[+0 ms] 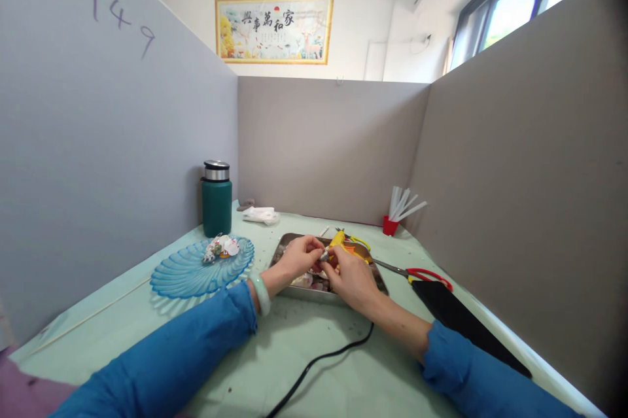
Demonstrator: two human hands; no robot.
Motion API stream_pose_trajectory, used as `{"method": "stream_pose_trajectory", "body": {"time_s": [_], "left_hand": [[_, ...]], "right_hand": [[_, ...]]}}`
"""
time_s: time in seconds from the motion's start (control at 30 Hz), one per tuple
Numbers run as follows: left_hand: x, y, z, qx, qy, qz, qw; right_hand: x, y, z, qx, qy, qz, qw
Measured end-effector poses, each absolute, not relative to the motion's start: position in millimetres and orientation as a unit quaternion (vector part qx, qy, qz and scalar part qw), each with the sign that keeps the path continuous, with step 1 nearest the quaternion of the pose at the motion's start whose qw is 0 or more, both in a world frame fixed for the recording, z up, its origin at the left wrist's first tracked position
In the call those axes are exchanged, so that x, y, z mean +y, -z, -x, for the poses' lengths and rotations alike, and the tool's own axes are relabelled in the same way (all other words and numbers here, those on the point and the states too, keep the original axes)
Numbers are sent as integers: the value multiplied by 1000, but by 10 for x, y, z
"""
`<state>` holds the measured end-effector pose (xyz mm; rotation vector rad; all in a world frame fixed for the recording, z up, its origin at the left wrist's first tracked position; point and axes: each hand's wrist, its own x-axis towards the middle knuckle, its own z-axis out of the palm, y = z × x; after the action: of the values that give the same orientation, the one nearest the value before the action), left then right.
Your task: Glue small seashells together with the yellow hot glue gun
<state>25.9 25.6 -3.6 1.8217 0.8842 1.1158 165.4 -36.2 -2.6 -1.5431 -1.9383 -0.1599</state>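
Note:
Over the metal tray (314, 297), my left hand (300, 254) and my right hand (352, 274) meet with their fingertips pinched together. Between them is a small greyish-white shell (324, 254), partly covered by the fingers. Below the hands, shells (309, 280) lie in the tray. A yellow glue gun (337, 240) rests at the tray's far side, partly hidden behind my right hand. To the left, a blue scalloped glass plate (184, 274) carries a small cluster of shells (222, 248).
A green thermos (216, 209) stands behind the plate. Red-handled scissors (426, 276) and a black flat object (471, 326) lie right. White sticks stand in a red cup (390, 226); yellow-handled pliers (360, 241) lie behind the tray. A black cord (318, 359) crosses the front.

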Motion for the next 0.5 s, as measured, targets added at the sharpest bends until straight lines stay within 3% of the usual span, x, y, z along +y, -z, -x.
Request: {"method": "stream_pose_trajectory", "body": {"time_s": [0.5], "left_hand": [[218, 0, -268, 347, -432, -712, 432]], "right_hand": [[-360, 30, -1654, -738, 64, 588, 325]]}}
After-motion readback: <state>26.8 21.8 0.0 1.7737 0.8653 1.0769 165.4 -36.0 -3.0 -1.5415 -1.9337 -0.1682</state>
